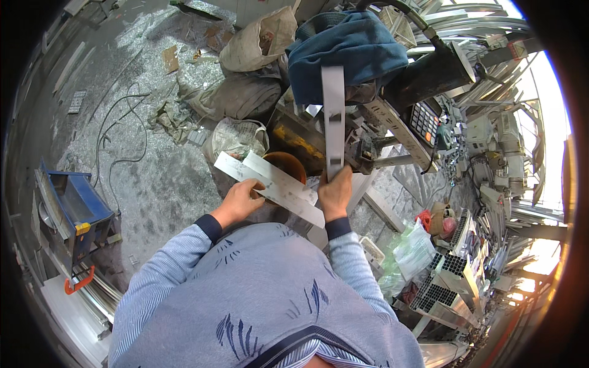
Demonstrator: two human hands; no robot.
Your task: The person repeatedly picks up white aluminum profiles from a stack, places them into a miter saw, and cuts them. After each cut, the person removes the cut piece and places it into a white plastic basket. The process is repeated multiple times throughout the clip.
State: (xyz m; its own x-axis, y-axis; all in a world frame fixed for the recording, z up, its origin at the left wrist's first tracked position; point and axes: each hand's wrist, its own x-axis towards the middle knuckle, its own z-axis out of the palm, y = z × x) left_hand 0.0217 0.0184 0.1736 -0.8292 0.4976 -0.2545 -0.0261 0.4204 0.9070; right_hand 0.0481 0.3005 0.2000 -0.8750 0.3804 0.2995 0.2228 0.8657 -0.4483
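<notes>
Your left hand [242,199] is closed around a stack of flat, pale aluminium strips [270,184] that lies slanted from far left to near right across your front. Your right hand [335,193] grips the near end of a long, narrow grey aluminium bar with slots cut in it [333,119], holding it upright so that it points away from you. Both hands are clamped on metal, close together, with the near-right end of the stack passing just under your right hand.

Just beyond the strips sits a round orange-brown bucket [288,164], partly hidden by them. Farther off, a blue cloth [346,52] is draped over a dark machine [423,76], and the upright bar crosses in front of it. To the far right of the bar a black calculator with pale keys [424,122] rests on a slanted surface. On the left stands a blue metal cart [76,208] on a floor littered with silvery metal shavings [153,184]. To the near right lie ribbed aluminium profiles [448,279] and clear plastic bags [411,251].
</notes>
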